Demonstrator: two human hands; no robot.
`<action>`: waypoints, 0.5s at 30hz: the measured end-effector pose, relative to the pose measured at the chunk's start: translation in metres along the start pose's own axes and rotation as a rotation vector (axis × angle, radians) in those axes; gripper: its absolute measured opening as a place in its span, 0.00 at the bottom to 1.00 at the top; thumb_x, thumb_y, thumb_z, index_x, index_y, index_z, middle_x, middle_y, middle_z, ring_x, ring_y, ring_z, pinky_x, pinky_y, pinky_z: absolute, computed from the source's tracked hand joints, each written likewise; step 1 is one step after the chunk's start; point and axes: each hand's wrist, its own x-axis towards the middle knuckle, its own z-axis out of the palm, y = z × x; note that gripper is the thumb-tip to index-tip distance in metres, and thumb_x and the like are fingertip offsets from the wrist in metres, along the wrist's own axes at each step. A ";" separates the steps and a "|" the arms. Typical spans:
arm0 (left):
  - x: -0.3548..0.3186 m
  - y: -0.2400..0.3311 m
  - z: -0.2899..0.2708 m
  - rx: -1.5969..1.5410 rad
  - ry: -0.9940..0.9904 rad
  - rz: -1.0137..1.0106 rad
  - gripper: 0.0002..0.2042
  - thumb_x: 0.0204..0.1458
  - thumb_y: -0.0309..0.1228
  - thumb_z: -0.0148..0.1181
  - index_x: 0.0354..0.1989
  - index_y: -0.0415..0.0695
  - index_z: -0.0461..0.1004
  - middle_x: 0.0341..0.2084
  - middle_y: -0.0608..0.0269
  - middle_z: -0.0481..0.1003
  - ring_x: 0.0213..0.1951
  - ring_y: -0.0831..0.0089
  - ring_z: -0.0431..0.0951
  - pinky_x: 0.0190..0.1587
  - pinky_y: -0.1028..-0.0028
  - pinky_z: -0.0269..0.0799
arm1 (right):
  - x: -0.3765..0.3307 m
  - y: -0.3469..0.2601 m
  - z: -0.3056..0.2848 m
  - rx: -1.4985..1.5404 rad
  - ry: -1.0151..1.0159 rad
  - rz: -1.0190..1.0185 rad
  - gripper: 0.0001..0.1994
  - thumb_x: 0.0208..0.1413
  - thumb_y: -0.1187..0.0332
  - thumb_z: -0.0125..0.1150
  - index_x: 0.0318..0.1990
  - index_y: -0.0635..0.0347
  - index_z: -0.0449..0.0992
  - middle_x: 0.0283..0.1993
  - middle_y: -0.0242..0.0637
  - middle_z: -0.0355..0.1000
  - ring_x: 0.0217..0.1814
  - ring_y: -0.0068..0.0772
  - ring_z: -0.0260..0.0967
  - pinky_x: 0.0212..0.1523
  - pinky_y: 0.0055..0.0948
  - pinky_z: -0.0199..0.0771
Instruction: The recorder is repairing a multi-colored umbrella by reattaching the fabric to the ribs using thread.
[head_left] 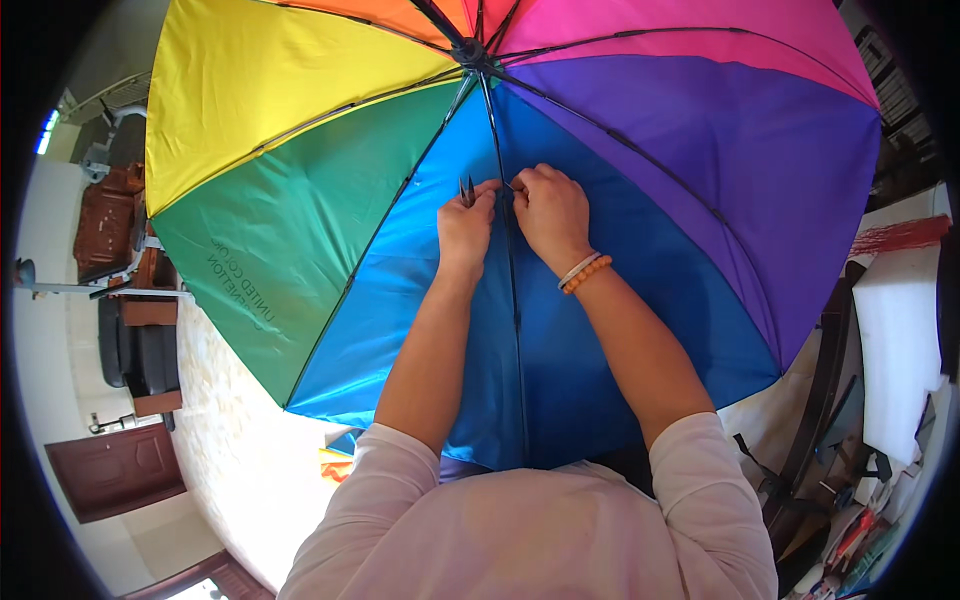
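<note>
An open umbrella (600,290) with rainbow-coloured panels spreads in front of me, its underside and black frame showing. A thin black rib (515,330) runs down the blue panel from the hub (469,53). My left hand (465,228) is closed around small dark snips (467,190), their two pointed tips facing up. Its thumb and finger reach to the left side of the rib. On the other side, my right hand (552,212) is pinched closed with its fingertips right beside the rib. Whatever lies between those fingertips is too small to make out.
At the left stand brown and black padded seats (140,345) on metal frames and a dark red door (118,472). A white slab-like object (897,350) and a red mesh bundle (900,234) are at the right, above assorted clutter (850,550).
</note>
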 end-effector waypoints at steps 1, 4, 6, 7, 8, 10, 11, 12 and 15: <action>0.000 0.000 0.000 -0.004 0.000 0.001 0.09 0.54 0.25 0.52 0.39 0.37 0.78 0.18 0.70 0.67 0.20 0.83 0.61 0.22 0.84 0.54 | 0.001 0.001 0.000 0.018 -0.007 0.002 0.03 0.42 0.75 0.60 0.27 0.59 0.76 0.26 0.33 0.68 0.27 0.38 0.67 0.31 0.34 0.67; -0.001 0.001 0.000 -0.016 0.000 0.006 0.09 0.55 0.24 0.52 0.39 0.37 0.78 0.18 0.69 0.67 0.20 0.83 0.61 0.22 0.84 0.54 | 0.002 0.002 0.000 0.070 -0.026 0.007 0.03 0.42 0.76 0.60 0.27 0.59 0.76 0.26 0.33 0.68 0.27 0.38 0.67 0.31 0.34 0.67; -0.001 0.001 0.001 -0.018 0.001 0.004 0.09 0.54 0.24 0.52 0.39 0.37 0.78 0.18 0.69 0.67 0.21 0.83 0.61 0.22 0.84 0.54 | 0.002 0.003 -0.001 0.069 -0.032 0.001 0.03 0.42 0.76 0.60 0.27 0.59 0.76 0.26 0.33 0.68 0.27 0.38 0.67 0.31 0.34 0.67; -0.001 0.001 0.001 -0.018 -0.001 0.002 0.09 0.54 0.24 0.52 0.39 0.37 0.78 0.19 0.69 0.67 0.21 0.83 0.61 0.22 0.84 0.54 | 0.002 0.003 -0.002 0.068 -0.037 -0.003 0.03 0.42 0.76 0.59 0.27 0.59 0.76 0.26 0.33 0.68 0.27 0.38 0.67 0.31 0.34 0.67; -0.001 0.001 0.001 -0.018 -0.002 0.001 0.09 0.54 0.24 0.52 0.39 0.37 0.78 0.19 0.69 0.67 0.21 0.83 0.61 0.22 0.84 0.54 | 0.002 0.004 -0.002 0.067 -0.041 -0.008 0.03 0.42 0.76 0.59 0.27 0.59 0.76 0.26 0.33 0.68 0.27 0.38 0.67 0.31 0.34 0.67; 0.000 0.000 0.000 -0.019 -0.003 -0.001 0.09 0.54 0.24 0.52 0.40 0.37 0.78 0.19 0.69 0.68 0.21 0.83 0.61 0.22 0.84 0.54 | 0.002 0.003 -0.003 0.065 -0.046 -0.012 0.03 0.42 0.76 0.59 0.27 0.59 0.76 0.26 0.33 0.68 0.27 0.38 0.67 0.31 0.34 0.67; 0.001 -0.001 -0.001 -0.025 -0.002 0.002 0.09 0.55 0.25 0.52 0.40 0.38 0.78 0.18 0.70 0.67 0.20 0.84 0.60 0.21 0.84 0.53 | 0.001 0.003 -0.002 0.074 -0.036 -0.011 0.03 0.42 0.76 0.59 0.27 0.59 0.76 0.26 0.34 0.68 0.27 0.38 0.67 0.31 0.34 0.67; 0.002 -0.003 -0.002 -0.031 -0.001 0.005 0.10 0.55 0.26 0.52 0.41 0.39 0.77 0.17 0.71 0.66 0.20 0.84 0.59 0.20 0.84 0.52 | 0.001 0.003 -0.002 0.084 -0.025 -0.010 0.03 0.42 0.76 0.59 0.27 0.59 0.76 0.26 0.34 0.68 0.27 0.38 0.67 0.31 0.34 0.67; 0.003 -0.004 -0.004 -0.044 0.002 0.012 0.10 0.56 0.28 0.52 0.42 0.41 0.77 0.16 0.73 0.64 0.18 0.86 0.57 0.19 0.85 0.49 | 0.002 0.003 -0.001 0.102 -0.003 -0.008 0.03 0.42 0.76 0.59 0.27 0.60 0.76 0.26 0.34 0.68 0.26 0.38 0.66 0.30 0.34 0.67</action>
